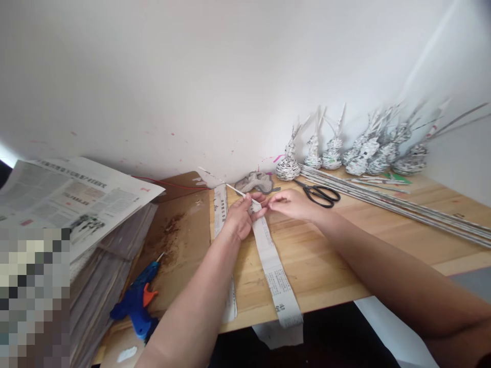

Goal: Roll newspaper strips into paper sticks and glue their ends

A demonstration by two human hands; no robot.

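My left hand (242,217) is closed around the top end of a long newspaper strip (270,255). A thin stick (215,176), pale and speckled, comes out of the same grip and points up to the left. The strip runs down over the table's front edge. My right hand (289,204) is just to the right, its fingertips pinched close to my left fingers; what lies between them is too small to make out. Another newspaper strip (220,207) lies flat on the table, partly hidden by my left forearm.
Black-handled scissors (324,195) and a grey cloth (255,182) lie behind my hands. Long paper rods (383,202) stretch across the right side. Several woven paper gourd shapes (333,153) stand along the wall. A blue glue gun (136,301) and newspaper sheets (95,189) are on the left.
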